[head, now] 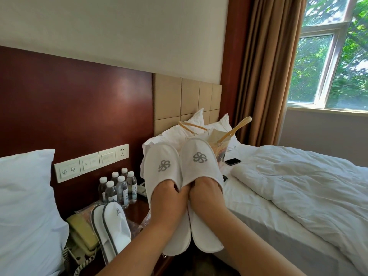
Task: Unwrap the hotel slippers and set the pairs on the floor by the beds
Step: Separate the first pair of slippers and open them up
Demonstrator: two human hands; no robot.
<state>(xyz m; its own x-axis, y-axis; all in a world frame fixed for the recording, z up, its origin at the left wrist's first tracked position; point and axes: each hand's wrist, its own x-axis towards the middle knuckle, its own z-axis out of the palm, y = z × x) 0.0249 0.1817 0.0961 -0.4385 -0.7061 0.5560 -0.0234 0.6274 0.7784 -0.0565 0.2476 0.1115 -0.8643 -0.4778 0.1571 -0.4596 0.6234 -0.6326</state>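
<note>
The left hand [167,198] fills the left slipper [159,152] and the right hand [205,193] the right slipper [199,146]. Both are raised together beside the bed [298,196]. The fingers are hidden inside, so I cannot tell the grip.

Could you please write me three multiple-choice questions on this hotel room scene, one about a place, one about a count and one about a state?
1. Where does the black phone lie?
A. on the windowsill
B. on the bed
C. on the floor

2. How many water bottles stand on the nightstand?
A. two
B. four
C. six

3. In what state are the logo slippers?
A. unwrapped and held up, a hand slid into each
B. sealed in plastic
C. set down on the floor

Answers:
1 B, it lies on the white sheet.
2 C, six white caps show in the cluster.
3 A, the left hand and right hand each reach inside one, with the fingers hidden.
</note>
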